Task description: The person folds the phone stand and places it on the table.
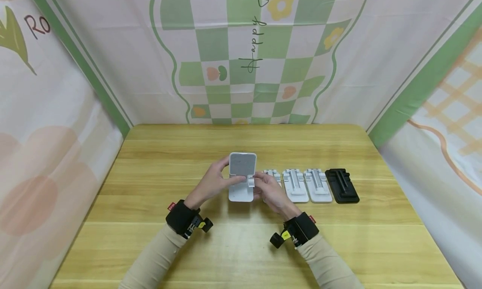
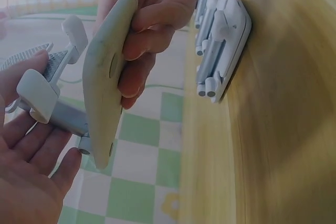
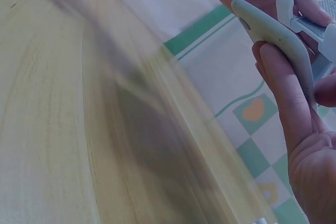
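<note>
A white phone stand (image 1: 242, 163), unfolded, is held above the table in front of me by both hands. My left hand (image 1: 212, 182) grips its upper plate and stem from the left, thumb across the front. From the right, my right hand (image 1: 273, 193) pinches the base. The left wrist view shows the base (image 2: 105, 82) tilted on edge between the right fingers and thumb, with the grey stem (image 2: 71, 116) coming off it toward the left palm. Two white lips (image 2: 39, 95) and a grey ribbed pad sit on the upper plate. In the right wrist view, right fingers (image 3: 283, 77) lie along the base's underside.
Right of my hands, folded phone stands lie in a row on the wooden table (image 1: 241, 255): three white ones (image 1: 295, 186) and a black one (image 1: 342, 186) at the end. My right hand partly hides the nearest white one. Patterned cloth (image 1: 260, 96) hangs behind and at both sides.
</note>
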A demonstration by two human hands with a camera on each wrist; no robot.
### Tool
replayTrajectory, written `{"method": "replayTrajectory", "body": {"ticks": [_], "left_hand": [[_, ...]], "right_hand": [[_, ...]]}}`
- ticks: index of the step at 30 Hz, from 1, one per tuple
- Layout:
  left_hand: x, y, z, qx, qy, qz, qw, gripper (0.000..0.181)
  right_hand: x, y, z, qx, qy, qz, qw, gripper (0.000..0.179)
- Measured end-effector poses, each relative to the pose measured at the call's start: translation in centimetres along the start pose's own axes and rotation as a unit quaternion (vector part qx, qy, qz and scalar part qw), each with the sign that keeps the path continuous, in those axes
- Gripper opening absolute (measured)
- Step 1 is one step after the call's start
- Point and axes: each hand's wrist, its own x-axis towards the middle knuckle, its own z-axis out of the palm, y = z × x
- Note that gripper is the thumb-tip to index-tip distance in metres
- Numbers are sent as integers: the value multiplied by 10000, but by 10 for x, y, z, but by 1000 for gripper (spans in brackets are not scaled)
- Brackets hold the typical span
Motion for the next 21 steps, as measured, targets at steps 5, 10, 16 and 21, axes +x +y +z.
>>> {"method": "replayTrajectory", "body": {"ticks": [5, 10, 16, 21], "left_hand": [[-1, -2, 0, 80, 77, 79, 9999, 52], [-1, -3, 1, 100, 143, 88, 9998, 52], [-1, -5, 1, 113, 145, 115, 9998, 51], [-1, -8, 2, 86, 165, 187, 9997, 50]], "right_hand": [[-1, 0, 0, -6, -23, 20, 10000, 48], [-1, 1, 0, -8, -43, 47, 10000, 48], [-1, 2, -1, -29, -39, 64, 10000, 48], [-3, 2, -1, 23, -27, 70, 10000, 49]]}}
